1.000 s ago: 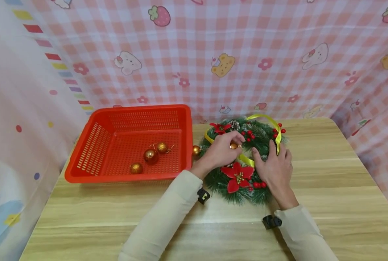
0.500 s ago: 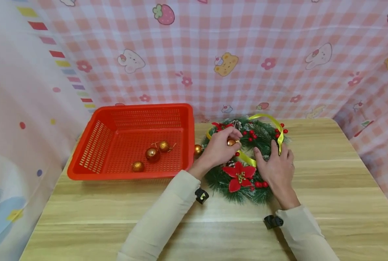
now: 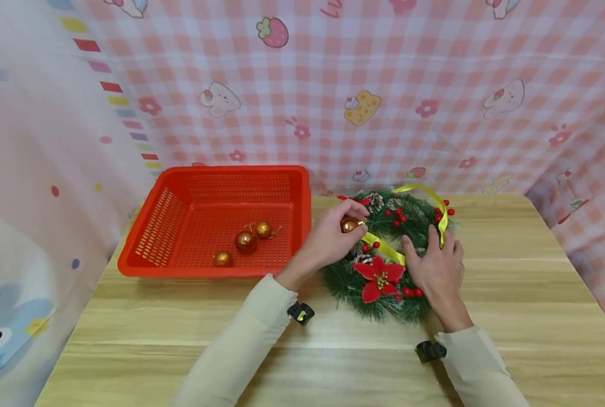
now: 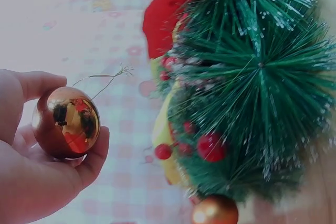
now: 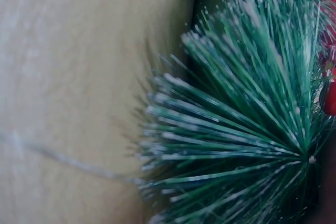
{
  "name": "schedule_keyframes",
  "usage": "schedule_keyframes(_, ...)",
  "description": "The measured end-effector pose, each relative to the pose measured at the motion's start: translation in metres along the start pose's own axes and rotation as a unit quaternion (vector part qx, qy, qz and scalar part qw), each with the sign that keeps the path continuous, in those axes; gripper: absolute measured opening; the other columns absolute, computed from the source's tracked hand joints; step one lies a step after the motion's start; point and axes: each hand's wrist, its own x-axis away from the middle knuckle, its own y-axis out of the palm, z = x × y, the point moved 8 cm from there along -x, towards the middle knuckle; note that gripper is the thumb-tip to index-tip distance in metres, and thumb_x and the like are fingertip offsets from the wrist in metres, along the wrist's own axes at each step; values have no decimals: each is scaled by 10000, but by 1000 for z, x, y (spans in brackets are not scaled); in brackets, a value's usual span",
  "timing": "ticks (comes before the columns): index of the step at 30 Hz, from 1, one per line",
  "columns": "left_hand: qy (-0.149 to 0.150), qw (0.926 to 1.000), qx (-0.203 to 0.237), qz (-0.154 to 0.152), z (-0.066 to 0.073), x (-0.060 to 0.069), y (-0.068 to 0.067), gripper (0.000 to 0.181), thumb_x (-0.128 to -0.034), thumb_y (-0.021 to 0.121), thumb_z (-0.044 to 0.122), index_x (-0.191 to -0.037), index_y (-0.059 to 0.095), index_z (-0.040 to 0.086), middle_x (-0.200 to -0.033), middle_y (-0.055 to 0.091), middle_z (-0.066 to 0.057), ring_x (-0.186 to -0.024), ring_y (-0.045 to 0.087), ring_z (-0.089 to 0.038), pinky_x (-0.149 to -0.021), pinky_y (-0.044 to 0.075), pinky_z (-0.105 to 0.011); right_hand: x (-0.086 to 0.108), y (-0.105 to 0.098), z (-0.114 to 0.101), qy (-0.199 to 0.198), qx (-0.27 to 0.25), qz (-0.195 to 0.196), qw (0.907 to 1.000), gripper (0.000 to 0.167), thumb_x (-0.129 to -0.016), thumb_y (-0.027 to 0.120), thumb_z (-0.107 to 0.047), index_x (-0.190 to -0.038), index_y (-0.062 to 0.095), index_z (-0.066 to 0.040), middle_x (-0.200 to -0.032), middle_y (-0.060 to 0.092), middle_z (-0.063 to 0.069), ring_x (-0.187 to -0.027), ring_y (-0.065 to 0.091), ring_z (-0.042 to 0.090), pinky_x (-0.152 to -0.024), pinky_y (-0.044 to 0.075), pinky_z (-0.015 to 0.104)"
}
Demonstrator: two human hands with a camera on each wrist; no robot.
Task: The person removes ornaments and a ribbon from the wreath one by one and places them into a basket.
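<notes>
My left hand point(image 3: 333, 237) pinches a shiny gold bauble point(image 3: 349, 225) between curled fingers and thumb, above the left part of a green wreath point(image 3: 409, 215). In the left wrist view, the bauble point(image 4: 67, 121) has a thin wire loop sticking out, apart from the wreath. My right hand point(image 3: 437, 268) rests on the wreath's right side, fingers spread. The wreath lies flat, with a red poinsettia point(image 3: 379, 280), red berries point(image 3: 397, 217), pine cones and a yellow ribbon point(image 3: 430, 195). Another gold bauble point(image 4: 215, 211) sits beside the wreath in the left wrist view.
A red plastic basket point(image 3: 180, 272) stands left of the wreath. Inside lie a shiny gold bauble point(image 3: 246, 241) and two glittery ones point(image 3: 264, 229). Wooden tabletop point(image 3: 353, 362) extends in front. A pink checked cloth point(image 3: 312, 73) hangs behind.
My left hand has drawn left with the bauble, away from the wreath's centre. The right hand has stayed on the wreath. The head view has shifted slightly.
</notes>
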Motion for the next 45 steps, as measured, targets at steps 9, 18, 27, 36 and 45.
schedule_keyframes(9,86,9994,157,304,5,18,-29,185,-948,649,104,-1130,632,133,-1101,669,-27,-941,641,-121,-818,536,-250,-1,2,1,15,13,-86,10000,887,-972,287,-677,-1561,215,-18,-1580,134,315,-1391,171,570,-991,293,751)
schedule_keyframes(18,78,9976,178,663,4,37,-55,177,-945,664,115,-1116,642,150,-1070,666,15,-937,646,-116,-840,542,-282,-1,1,1,28,49,-118,9999,901,-967,274,-690,-1565,197,-21,-1580,122,321,-1393,164,570,-977,304,755)
schedule_keyframes(27,-44,9952,-60,980,-4,52,-79,192,-939,676,133,-1126,639,155,-1074,675,41,-1013,636,-107,-928,521,-325,-2,1,1,66,70,-104,9999,905,-962,271,-698,-1566,200,-28,-1580,130,315,-1396,165,567,-977,302,759)
schedule_keyframes(36,-181,9934,53,1128,-12,64,-98,211,-940,672,125,-1147,635,111,-1137,671,-105,-1019,626,-144,-923,516,-365,-2,2,2,84,-11,-98,9999,900,-963,288,-692,-1568,197,-31,-1585,119,311,-1403,152,563,-1018,264,747)
schedule_keyframes(45,-151,9913,73,1308,-16,70,-113,196,-932,674,104,-1120,643,150,-1130,675,-25,-997,642,-143,-864,540,-297,-2,1,1,70,-11,-101,9999,901,-963,290,-693,-1570,195,-34,-1586,121,308,-1400,157,563,-1012,272,746)
